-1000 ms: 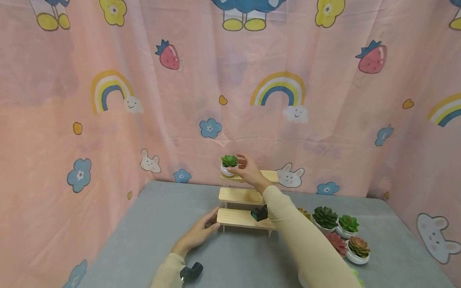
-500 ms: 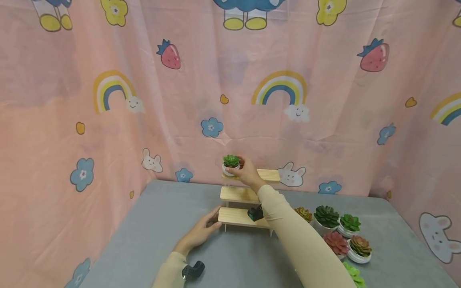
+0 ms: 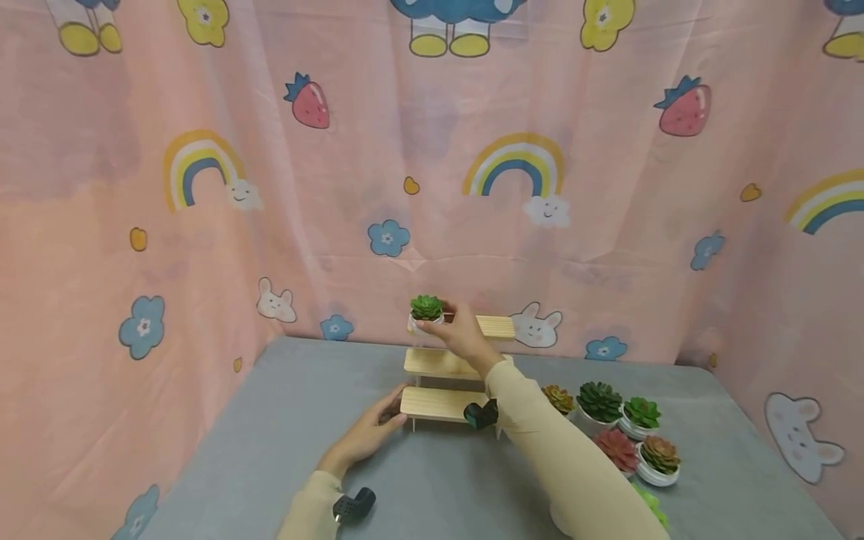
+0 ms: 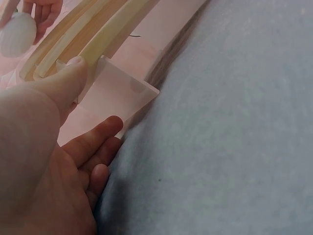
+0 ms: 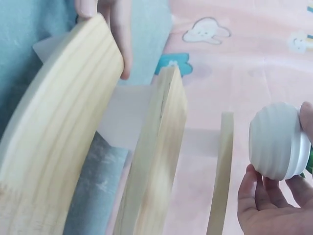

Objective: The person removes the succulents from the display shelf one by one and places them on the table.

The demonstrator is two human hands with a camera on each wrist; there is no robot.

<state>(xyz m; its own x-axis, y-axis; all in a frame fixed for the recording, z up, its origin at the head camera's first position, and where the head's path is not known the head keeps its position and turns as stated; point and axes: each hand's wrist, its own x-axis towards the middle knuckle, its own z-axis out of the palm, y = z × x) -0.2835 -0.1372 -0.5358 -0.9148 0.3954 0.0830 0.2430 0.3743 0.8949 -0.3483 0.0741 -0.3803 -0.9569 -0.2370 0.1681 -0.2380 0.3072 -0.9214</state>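
Note:
In the head view, a green potted succulent (image 3: 427, 310) in a white ribbed pot is at the left end of the top tier of a wooden three-tier display stand (image 3: 439, 403). My right hand (image 3: 462, 334) grips the pot from its right side. The right wrist view shows the white pot (image 5: 279, 142) upright between thumb and fingers, with a small gap to the top board (image 5: 224, 171). My left hand (image 3: 364, 435) holds the left end of the bottom board. In the left wrist view its thumb (image 4: 73, 78) lies on the wood, the fingers beside a translucent leg (image 4: 120, 90).
Several potted succulents stand together on the grey table (image 3: 270, 450) at right, among them a dark green one (image 3: 599, 403), a red one (image 3: 616, 448) and a brownish one (image 3: 659, 455). My right forearm partly covers that group. A pink patterned curtain (image 3: 324, 187) hangs behind the table.
My right hand's fingers have come lower round the pot, and the pot looks slightly nearer to me. The left hand keeps its place on the stand. The head view has shifted slightly.

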